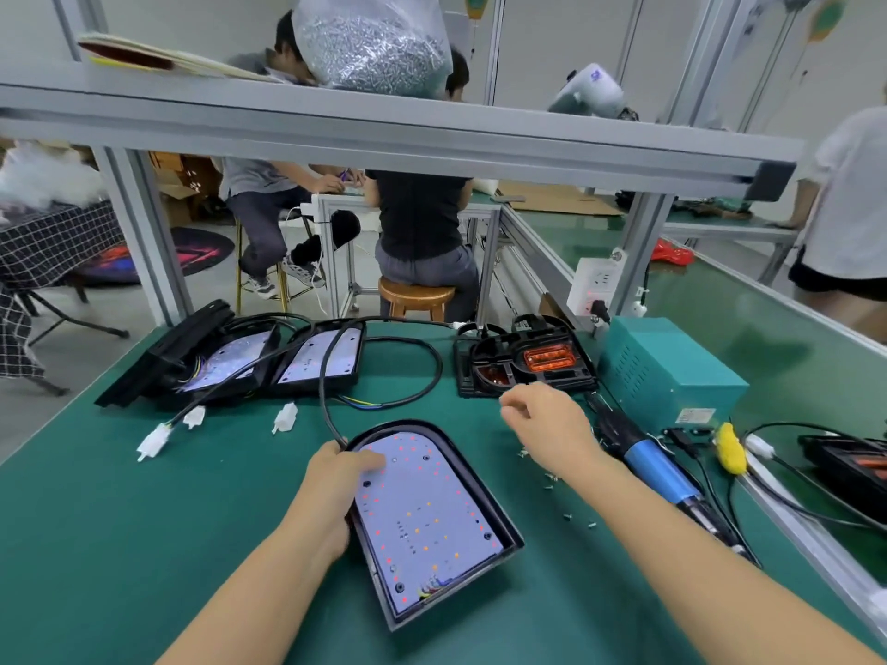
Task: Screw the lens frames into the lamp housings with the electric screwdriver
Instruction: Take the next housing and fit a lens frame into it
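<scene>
A black lamp housing [499,523] with a white LED board lies on the green bench in front of me. My left hand [336,477] grips its left rim, thumb on the board. My right hand [547,419] hovers above the bench with loosely curled fingers, holding nothing, just in front of a stack of black lens frames [523,362] with orange lenses. The blue electric screwdriver [657,470] lies on the bench right of my right hand. Several loose screws [552,477] are scattered beside it.
More lamp housings [317,362] with black cables and white connectors [285,417] sit at the back left. A teal power box [672,371] stands at the back right, a yellow object [729,446] beside it. Other people sit beyond the bench; a shelf rail runs overhead.
</scene>
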The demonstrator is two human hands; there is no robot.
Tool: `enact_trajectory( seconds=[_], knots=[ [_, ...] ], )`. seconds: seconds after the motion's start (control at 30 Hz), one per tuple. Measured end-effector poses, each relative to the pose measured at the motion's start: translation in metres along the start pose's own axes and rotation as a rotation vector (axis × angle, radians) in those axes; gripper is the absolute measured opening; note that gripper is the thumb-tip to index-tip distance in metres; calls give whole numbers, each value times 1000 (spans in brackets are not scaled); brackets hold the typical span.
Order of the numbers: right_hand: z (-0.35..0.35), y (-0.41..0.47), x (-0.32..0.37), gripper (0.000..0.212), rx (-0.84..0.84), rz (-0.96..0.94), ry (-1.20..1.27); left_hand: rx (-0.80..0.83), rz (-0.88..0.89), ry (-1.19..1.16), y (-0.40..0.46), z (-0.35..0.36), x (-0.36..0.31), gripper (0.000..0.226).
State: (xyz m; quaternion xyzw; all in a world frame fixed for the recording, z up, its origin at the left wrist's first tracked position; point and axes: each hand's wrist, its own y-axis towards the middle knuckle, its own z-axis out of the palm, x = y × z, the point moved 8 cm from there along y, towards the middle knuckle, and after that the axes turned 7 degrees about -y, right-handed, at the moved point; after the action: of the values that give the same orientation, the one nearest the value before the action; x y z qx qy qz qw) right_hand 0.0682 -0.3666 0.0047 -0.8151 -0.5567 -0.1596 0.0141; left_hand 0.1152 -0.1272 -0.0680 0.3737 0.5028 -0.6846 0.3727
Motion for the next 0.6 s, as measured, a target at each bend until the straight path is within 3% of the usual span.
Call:
enact_trajectory(
  seconds=[0.13,0.23,0.43,0.57,0.6],
  knots=[
    [-4,30,-24,31,-131,-33,-485,14,46,10,-5,-1,-4,67],
    [-1,46,-39,38,-128,-28,-647,-1,96,-28,-5,-5,-4,79],
    [-1,65,-47,41,-131,-89,-785,-49,159,-60,-9,-15,-4,69],
    [-7,60,-37,33,-175,-183,-815,-58,157,21,-9,-14,-7,40],
    [-11,57,-33,31,-183,-200,-803,-73,162,36,-8,-15,-8,41]
  ],
)
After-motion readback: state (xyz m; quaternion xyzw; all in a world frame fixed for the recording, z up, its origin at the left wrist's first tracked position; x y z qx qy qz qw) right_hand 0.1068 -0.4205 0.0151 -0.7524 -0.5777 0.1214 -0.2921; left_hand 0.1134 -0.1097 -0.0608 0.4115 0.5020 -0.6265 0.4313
